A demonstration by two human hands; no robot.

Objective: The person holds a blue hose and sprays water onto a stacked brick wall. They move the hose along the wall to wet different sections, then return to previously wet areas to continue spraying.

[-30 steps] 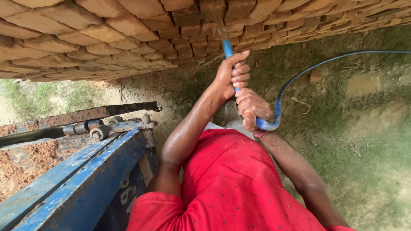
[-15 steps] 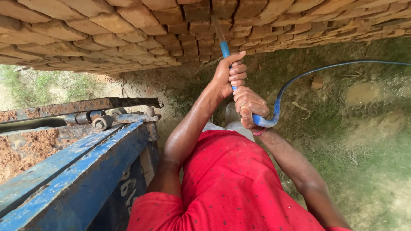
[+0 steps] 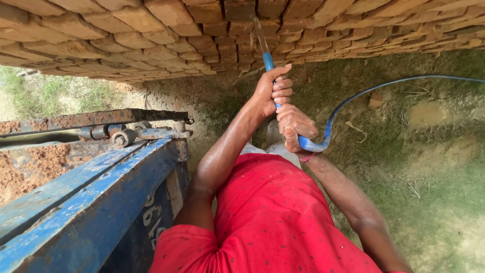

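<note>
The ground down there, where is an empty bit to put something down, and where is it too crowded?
Free: the grassy ground right of the blue hose, below the brick stack. There is also a patch of weeds left, between bricks and blue trailer. Crowded: the middle, where the left hand and right hand grip the hose close to the bricks.
</note>
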